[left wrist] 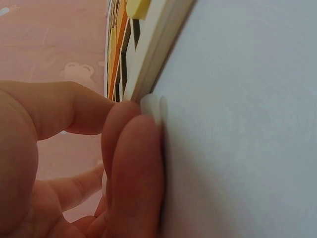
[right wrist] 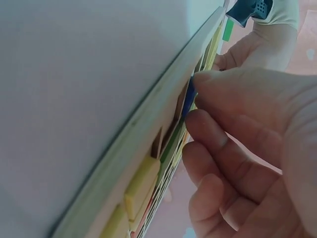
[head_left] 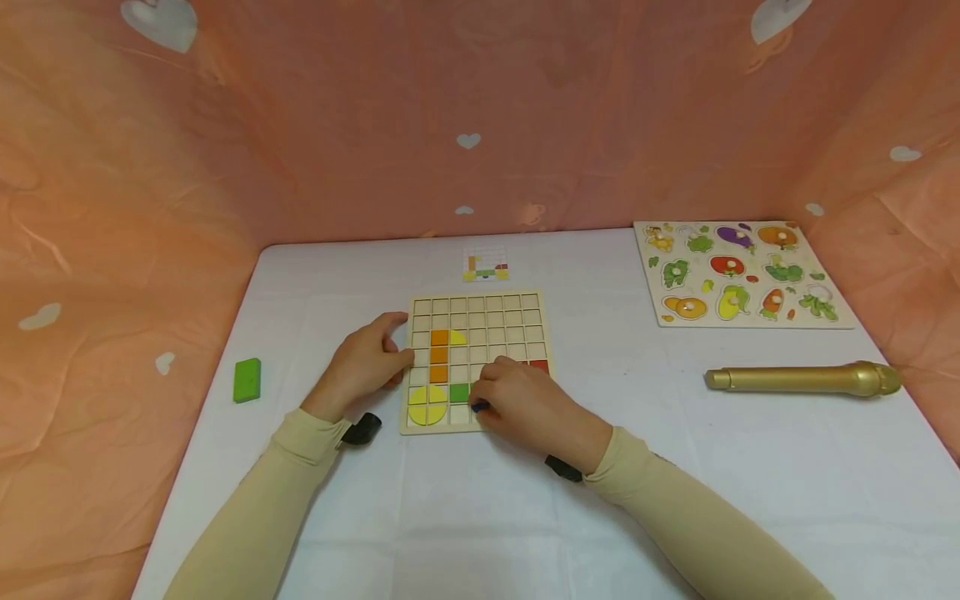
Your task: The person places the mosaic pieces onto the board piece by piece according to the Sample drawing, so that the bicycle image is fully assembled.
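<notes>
A wooden grid board (head_left: 497, 317) lies mid-table, with orange square tiles (head_left: 438, 355), yellow quarter-round tiles (head_left: 427, 406), a green tile (head_left: 459, 392) and a red tile (head_left: 539, 365) in its cells. My left hand (head_left: 363, 362) touches the board's left edge with thumb and fingertips. That contact shows up close in the left wrist view, the fingers (left wrist: 138, 163) against the rim. Over the lower cells, my right hand (head_left: 525, 408) pinches a small dark blue tile (right wrist: 189, 98) between thumb and forefinger. It hides several cells in the board's lower right part.
Behind the board lies a small pattern card (head_left: 486, 264). A green block (head_left: 247, 380) sits at the left. To the right are a vegetable peg puzzle (head_left: 708, 292) and a gold microphone-shaped object (head_left: 802, 380). Pink cloth (head_left: 360, 125) surrounds the white table.
</notes>
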The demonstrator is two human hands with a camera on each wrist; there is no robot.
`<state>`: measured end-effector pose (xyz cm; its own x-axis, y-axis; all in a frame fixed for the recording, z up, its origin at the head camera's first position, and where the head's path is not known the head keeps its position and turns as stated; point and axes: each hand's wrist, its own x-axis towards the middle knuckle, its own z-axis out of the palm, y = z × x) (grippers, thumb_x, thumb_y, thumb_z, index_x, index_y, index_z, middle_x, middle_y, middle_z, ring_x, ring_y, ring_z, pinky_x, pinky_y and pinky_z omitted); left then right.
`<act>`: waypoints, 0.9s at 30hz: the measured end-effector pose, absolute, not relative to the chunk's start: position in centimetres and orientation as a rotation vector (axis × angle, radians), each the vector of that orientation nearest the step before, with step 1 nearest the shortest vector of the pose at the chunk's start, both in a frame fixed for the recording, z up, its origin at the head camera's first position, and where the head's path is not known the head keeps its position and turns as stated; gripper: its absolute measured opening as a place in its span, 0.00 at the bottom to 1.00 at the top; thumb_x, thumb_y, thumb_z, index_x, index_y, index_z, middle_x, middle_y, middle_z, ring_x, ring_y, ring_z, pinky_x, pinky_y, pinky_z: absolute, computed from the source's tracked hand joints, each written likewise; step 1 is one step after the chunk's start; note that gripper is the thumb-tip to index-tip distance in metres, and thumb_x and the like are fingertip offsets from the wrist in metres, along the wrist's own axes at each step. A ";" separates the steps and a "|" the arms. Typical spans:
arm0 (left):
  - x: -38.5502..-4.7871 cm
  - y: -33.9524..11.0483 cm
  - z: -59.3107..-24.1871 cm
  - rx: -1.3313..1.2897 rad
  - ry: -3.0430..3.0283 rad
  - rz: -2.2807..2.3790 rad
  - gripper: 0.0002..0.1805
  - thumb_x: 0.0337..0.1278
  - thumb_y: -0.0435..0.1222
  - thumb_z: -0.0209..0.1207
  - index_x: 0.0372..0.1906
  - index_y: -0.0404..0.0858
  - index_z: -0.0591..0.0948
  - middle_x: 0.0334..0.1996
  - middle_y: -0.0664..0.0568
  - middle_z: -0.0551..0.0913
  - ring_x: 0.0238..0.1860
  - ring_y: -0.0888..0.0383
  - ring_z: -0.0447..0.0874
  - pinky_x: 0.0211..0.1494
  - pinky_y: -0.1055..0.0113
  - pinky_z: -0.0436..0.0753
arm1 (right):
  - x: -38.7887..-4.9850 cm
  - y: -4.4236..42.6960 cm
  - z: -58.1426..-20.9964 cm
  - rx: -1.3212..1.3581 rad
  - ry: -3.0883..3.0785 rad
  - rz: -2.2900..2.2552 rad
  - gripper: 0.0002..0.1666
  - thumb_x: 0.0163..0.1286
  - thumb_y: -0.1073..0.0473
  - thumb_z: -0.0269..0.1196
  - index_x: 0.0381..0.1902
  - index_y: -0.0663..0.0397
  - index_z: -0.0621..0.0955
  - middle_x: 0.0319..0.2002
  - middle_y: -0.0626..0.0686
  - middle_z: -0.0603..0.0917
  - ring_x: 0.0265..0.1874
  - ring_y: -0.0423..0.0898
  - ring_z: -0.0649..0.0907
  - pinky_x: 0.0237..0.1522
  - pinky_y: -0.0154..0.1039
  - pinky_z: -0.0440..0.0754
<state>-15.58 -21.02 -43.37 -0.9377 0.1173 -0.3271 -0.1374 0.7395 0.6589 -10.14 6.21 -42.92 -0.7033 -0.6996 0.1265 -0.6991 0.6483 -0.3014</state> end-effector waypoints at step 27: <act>-14.7 -22.3 -44.0 0.008 2.648 1.047 0.34 0.73 0.42 0.61 0.80 0.41 0.70 0.39 0.46 0.83 0.32 0.53 0.83 0.38 0.64 0.82 | -10.1 16.7 -40.8 -0.727 3.025 -0.536 0.36 0.64 0.36 0.77 0.59 0.56 0.87 0.55 0.56 0.88 0.58 0.56 0.84 0.63 0.56 0.85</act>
